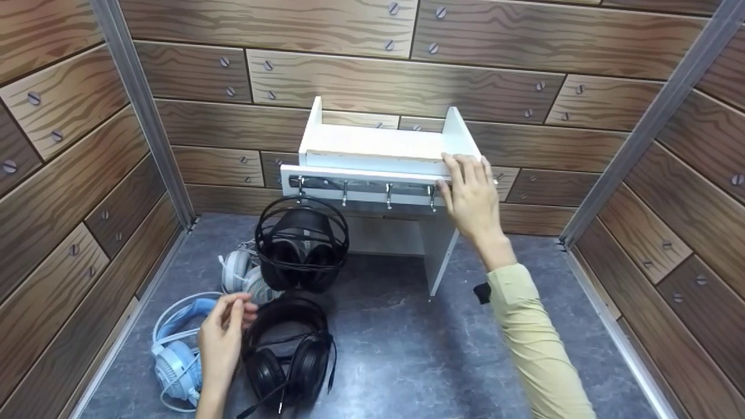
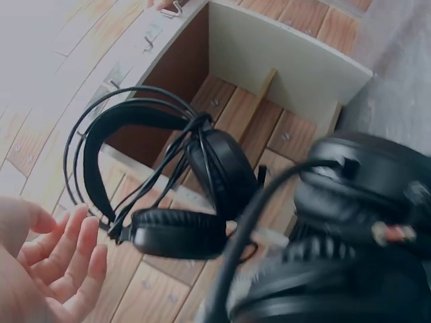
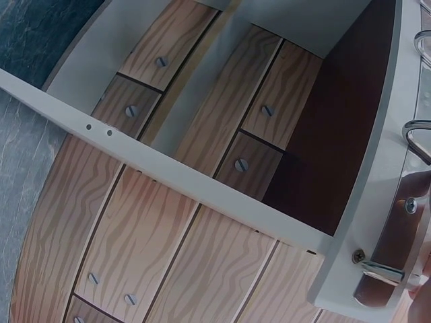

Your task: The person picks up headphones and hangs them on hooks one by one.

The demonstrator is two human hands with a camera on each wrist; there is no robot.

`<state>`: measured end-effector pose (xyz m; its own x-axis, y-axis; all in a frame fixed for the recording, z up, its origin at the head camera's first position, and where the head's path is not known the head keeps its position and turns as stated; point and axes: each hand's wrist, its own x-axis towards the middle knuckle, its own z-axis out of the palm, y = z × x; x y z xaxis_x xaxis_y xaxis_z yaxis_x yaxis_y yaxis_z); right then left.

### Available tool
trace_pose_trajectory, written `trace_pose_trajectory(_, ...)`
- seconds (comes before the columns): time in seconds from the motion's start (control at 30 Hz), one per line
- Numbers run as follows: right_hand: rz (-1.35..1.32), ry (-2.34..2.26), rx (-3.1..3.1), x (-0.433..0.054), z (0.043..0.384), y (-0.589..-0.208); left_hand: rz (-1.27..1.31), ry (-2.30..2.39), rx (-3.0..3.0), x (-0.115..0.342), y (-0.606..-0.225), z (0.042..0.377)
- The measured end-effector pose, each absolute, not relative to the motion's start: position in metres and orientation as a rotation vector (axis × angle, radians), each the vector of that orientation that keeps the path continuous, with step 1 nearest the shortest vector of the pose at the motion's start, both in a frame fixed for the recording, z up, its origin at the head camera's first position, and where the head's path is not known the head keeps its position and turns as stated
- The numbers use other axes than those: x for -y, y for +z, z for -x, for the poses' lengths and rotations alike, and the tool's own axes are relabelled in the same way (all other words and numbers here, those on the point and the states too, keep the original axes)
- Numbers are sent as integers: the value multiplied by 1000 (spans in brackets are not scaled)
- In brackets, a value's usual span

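A white rack (image 1: 372, 142) stands by the back wall, with a row of metal hooks (image 1: 389, 196) along its front rail. Black headphones (image 1: 302, 244) with thin double headband wires hang from the leftmost hook. My right hand (image 1: 474, 201) holds the rack's front right corner, fingers over the top and thumb at the rail. Low on the left, my left hand (image 1: 221, 337) is held with loosely bent fingers and nothing between them. In the left wrist view this hand (image 2: 57, 262) is beside the hanging headphones. A second black pair of headphones (image 1: 288, 355) lies just right of it.
Blue headphones (image 1: 177, 364) lie on the floor at the left. A grey-white pair (image 1: 236, 270) sits behind the hanging ones, partly hidden. Wood-patterned walls (image 1: 652, 233) enclose the dark floor (image 1: 396, 361) on three sides. The rack's side panel (image 1: 439, 250) reaches down to the floor.
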<state>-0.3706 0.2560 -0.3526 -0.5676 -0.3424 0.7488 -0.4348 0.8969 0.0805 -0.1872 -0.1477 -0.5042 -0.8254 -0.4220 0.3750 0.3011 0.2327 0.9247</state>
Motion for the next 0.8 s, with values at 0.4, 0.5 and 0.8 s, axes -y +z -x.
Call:
trace_pose_trajectory(0.4, -549, 146, 2233, -258, 370, -353, -352, -1221, 2561, 153, -535, 145)
trace_pose_trajectory(0.5, -553, 138, 2217, -257, 369, -353, -364, -1171, 2579, 152, -548, 138)
trace_pose_trajectory(0.8, -549, 134, 2199, -258, 368, -354, -592, -1298, 2804, 153, -573, 135)
